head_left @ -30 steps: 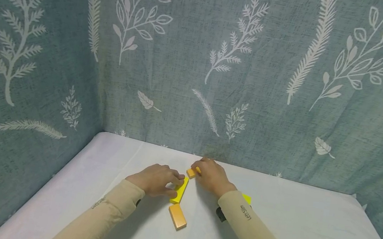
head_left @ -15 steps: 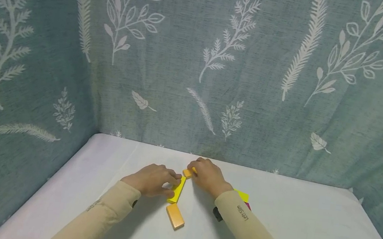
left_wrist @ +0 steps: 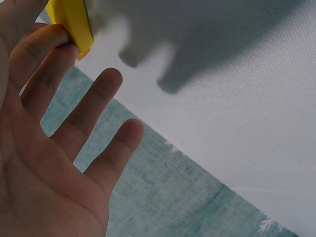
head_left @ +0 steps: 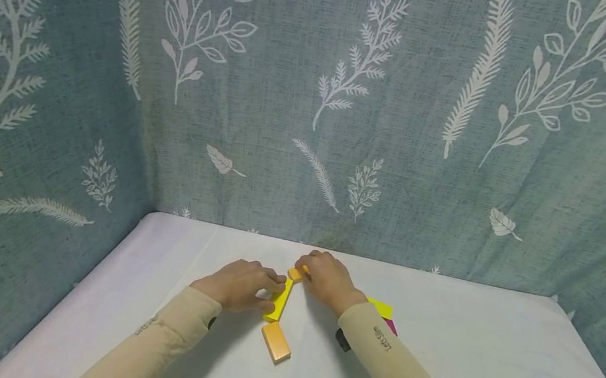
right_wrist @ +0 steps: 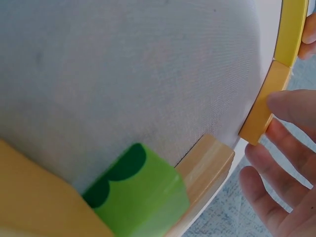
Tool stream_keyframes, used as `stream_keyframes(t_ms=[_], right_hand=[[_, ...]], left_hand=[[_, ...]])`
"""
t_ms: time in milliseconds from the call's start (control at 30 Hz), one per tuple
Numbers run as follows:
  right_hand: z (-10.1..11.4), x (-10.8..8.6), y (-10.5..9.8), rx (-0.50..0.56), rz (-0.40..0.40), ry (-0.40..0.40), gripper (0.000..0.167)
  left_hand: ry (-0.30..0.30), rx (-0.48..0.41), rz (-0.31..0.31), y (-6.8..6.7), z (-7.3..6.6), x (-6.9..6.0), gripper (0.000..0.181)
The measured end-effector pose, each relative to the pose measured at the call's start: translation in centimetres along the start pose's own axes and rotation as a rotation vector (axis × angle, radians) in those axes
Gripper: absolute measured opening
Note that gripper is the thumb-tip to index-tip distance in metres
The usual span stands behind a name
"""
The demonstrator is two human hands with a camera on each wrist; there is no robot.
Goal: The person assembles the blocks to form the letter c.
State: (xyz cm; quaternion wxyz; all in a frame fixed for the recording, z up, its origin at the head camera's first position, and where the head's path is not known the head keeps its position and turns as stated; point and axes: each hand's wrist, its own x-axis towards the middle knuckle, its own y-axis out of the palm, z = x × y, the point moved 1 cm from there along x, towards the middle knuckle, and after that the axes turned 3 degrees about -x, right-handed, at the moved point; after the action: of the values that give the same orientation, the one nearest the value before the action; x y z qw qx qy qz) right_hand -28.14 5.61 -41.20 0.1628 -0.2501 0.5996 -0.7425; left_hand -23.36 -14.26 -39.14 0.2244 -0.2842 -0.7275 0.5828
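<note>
Between its thumb and fingers my left hand [head_left: 242, 285] grips the sides of a long yellow block [head_left: 280, 301] lying on the white table. In the left wrist view the same yellow block [left_wrist: 74, 22] is at the upper left, and the hand's [left_wrist: 59, 148] two outer fingers are spread off it. Just beyond its far end lies an orange block [head_left: 294, 275], pinched by my right hand [head_left: 330, 280]. The right wrist view shows this orange block [right_wrist: 264, 106] end to end with the yellow block [right_wrist: 290, 34], the right thumb on its face. Nearer me, another orange block [head_left: 276, 343] lies by the yellow block's near end.
Beside my right forearm lie a bright yellow piece [head_left: 382, 309] and a magenta piece [head_left: 391, 326], partly covered. The right wrist view shows a green block [right_wrist: 148, 192], a wooden block [right_wrist: 210, 160] and a blurred tan shape [right_wrist: 44, 197]. A patterned curtain [head_left: 266, 115] stands behind the table.
The head view has shifted slightly, and the magenta piece beside my right forearm now shows. Both hands keep their hold on the same blocks, with no clear movement of the blocks.
</note>
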Motion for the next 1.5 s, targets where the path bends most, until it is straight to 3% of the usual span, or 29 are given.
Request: stream_keyframes(t_ms=[467, 1067, 1267, 1500], right_hand=[[-0.2, -0.6, -1.6, 0.056, 0.049, 0.037, 0.034], [-0.1, -5.4, -8.8, 0.231, -0.136, -0.011, 0.044], [-1.3, -7.1, -9.3, 0.213, -0.218, -0.04, 0.046], [-2.6, -8.3, -8.6, 0.183, -0.244, -0.027, 0.047]], left_hand=[[0.005, 0.004, 0.02, 0.1, -0.1, 0.2, 0.027], [-0.044, -0.014, 0.044, 0.0, -0.1, 0.1, 0.033], [-0.025, -0.018, 0.029, 0.0, 0.1, -0.1, 0.03], [-0.021, -0.009, 0.023, 0.2, 0.3, -0.1, 0.035]])
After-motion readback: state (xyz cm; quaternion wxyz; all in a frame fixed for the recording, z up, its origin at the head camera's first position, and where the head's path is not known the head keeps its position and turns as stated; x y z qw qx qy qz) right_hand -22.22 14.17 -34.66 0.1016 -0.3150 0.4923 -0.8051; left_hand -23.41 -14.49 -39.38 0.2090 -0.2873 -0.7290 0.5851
